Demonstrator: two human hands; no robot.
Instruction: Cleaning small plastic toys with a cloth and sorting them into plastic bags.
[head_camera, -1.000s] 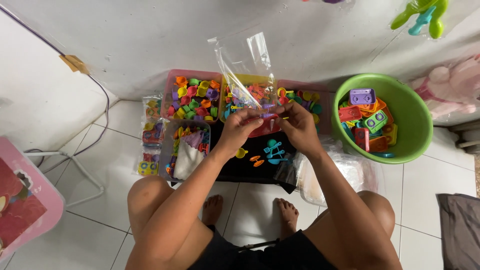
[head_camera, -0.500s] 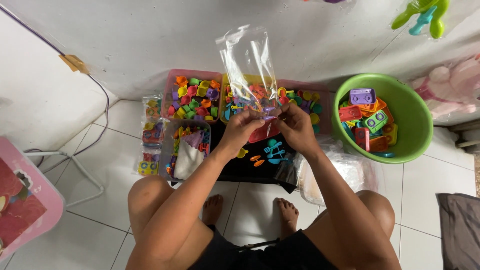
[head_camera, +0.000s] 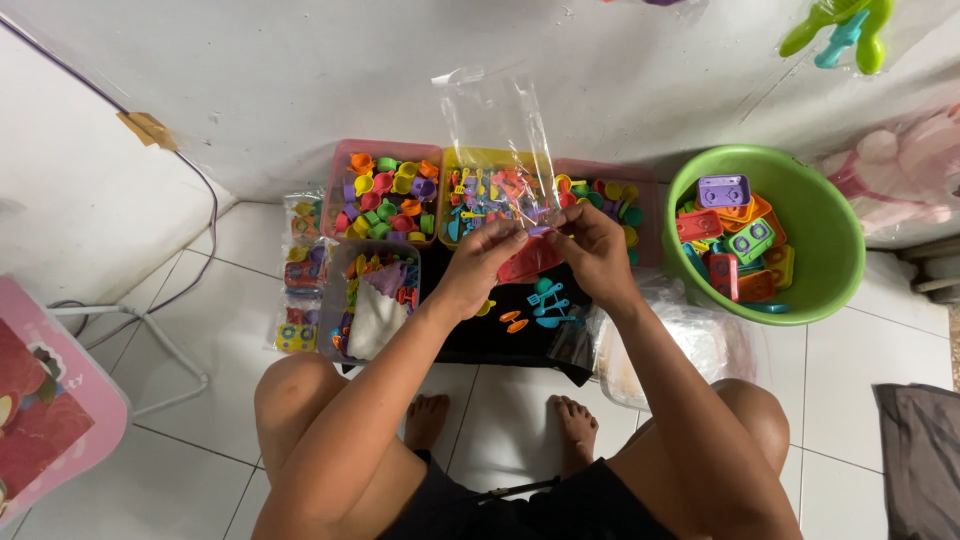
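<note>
I am pinching the mouth of a clear plastic bag (head_camera: 497, 140) between both hands, left hand (head_camera: 483, 262) and right hand (head_camera: 592, 250) clamped on its lower edge, so it is standing upright above the yellow tray (head_camera: 495, 190) of small utensils. A pink tray (head_camera: 385, 192) is holding toy cups; the green basin (head_camera: 820, 235) is holding toy stoves.

Green basin (head_camera: 838, 245), pink tray (head_camera: 335, 185), clear bag (head_camera: 495, 125), white tiles (head_camera: 860, 370).

Three trays (head_camera: 381, 150) against wall (head_camera: 300, 70), basin (head_camera: 830, 215) right, bagged sets (head_camera: 300, 275) left
</note>
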